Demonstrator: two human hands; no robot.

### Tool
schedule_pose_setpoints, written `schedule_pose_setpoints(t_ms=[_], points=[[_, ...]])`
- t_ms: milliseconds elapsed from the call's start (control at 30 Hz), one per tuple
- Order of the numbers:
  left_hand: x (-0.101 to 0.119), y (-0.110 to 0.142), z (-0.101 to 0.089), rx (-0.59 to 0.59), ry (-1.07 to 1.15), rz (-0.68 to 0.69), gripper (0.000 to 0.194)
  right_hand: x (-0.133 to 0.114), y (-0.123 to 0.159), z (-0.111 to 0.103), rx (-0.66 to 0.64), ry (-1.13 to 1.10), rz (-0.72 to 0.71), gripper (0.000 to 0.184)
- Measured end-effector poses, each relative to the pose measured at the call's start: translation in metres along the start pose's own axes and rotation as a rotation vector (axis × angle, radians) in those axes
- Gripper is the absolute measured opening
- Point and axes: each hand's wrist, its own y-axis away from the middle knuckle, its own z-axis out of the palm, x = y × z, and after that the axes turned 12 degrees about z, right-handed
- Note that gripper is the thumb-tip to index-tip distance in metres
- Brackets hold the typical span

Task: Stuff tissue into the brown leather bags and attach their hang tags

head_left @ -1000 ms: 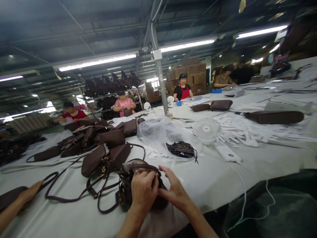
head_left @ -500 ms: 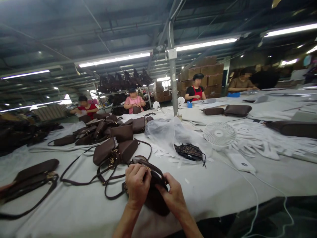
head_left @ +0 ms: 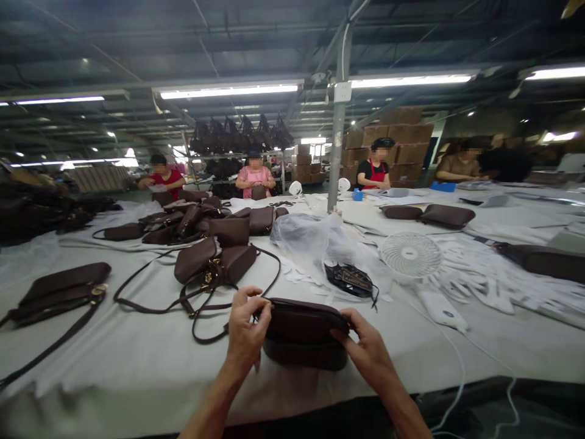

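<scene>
A dark brown leather handbag (head_left: 304, 335) stands near the front edge of the white-covered table, its long top edge running left to right. My left hand (head_left: 247, 323) pinches its upper left corner, where a small gold-coloured bit shows between finger and thumb. At the opposite end my right hand (head_left: 363, 341) grips the bag, thumb on the near side and fingers behind. Just beyond lie more brown handbags (head_left: 237, 262), with straps and gold-coloured fittings. The underside of the held bag is hidden.
A clear plastic bag (head_left: 304, 235) holding black tags (head_left: 350, 279) lies ahead. To its right is a white fan (head_left: 411, 255) with a trailing cable. Another handbag (head_left: 59, 292) rests at left. A metal post (head_left: 337, 140) rises behind; several co-workers sit across the table.
The handbag has turned from end-on to broadside, its top straightened out. My right hand has moved right, away from the left, which keeps to the left corner. The camera view has shifted slightly.
</scene>
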Motion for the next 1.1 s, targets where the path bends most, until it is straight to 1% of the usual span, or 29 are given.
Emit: schedule_pose_setpoints(t_ms=[67,167,267,367,433,467,500,533,600,633,700,800,867,933,967,1000,1033,1100], points=[[0.004,0.002,0.007,-0.023,0.052,-0.023,0.017,-0.005,-0.005,-0.01,-0.046,0.002,0.005,0.019],[0.002,0.001,0.013,-0.049,0.064,-0.022,0.016,-0.016,-0.008,-0.019,-0.155,-0.033,0.009,0.026],[-0.005,-0.001,0.013,-0.066,0.095,-0.003,0.017,-0.024,-0.008,-0.027,-0.214,-0.111,0.043,0.033],[-0.011,0.0,0.01,-0.084,0.128,0.016,0.016,-0.026,-0.007,-0.033,-0.247,-0.228,0.121,0.035],[-0.013,0.0,0.01,-0.092,0.143,0.023,0.015,-0.025,-0.007,-0.035,-0.304,-0.247,0.143,0.037],[-0.013,0.001,0.011,-0.092,0.147,0.025,0.016,-0.026,-0.007,-0.034,-0.309,-0.227,0.137,0.036],[-0.014,0.001,0.012,-0.091,0.147,0.029,0.016,-0.026,-0.007,-0.032,-0.281,-0.188,0.12,0.033],[-0.014,0.001,0.013,-0.089,0.145,0.035,0.016,-0.027,-0.006,-0.03,-0.219,-0.137,0.094,0.029],[-0.015,0.001,0.016,-0.075,0.137,0.049,0.016,-0.029,-0.005,-0.021,-0.036,-0.016,0.022,0.019],[-0.016,0.0,0.017,-0.062,0.134,0.058,0.015,-0.03,-0.004,-0.016,0.049,0.049,-0.027,0.017],[-0.017,0.0,0.02,-0.036,0.132,0.07,0.014,-0.028,-0.003,-0.006,0.174,0.17,-0.135,0.016],[-0.011,0.002,0.023,-0.006,0.139,0.077,0.014,-0.019,-0.004,0.002,0.309,0.283,-0.267,0.019],[-0.003,0.005,0.026,0.008,0.145,0.07,0.014,-0.015,-0.009,0.0,0.369,0.342,-0.311,0.021],[0.007,0.008,0.029,0.016,0.157,0.063,0.014,-0.019,-0.016,-0.003,0.42,0.431,-0.348,0.022],[0.011,0.009,0.031,0.018,0.164,0.053,0.015,-0.024,-0.019,-0.003,0.431,0.477,-0.374,0.023],[0.013,0.01,0.032,0.021,0.171,0.041,0.015,-0.031,-0.021,-0.002,0.408,0.512,-0.41,0.023],[0.015,0.011,0.033,0.023,0.18,0.029,0.014,-0.039,-0.021,0.001,0.345,0.529,-0.449,0.024],[0.014,0.012,0.032,0.012,0.211,0.015,0.014,-0.056,-0.017,0.013,0.135,0.521,-0.49,0.026]])
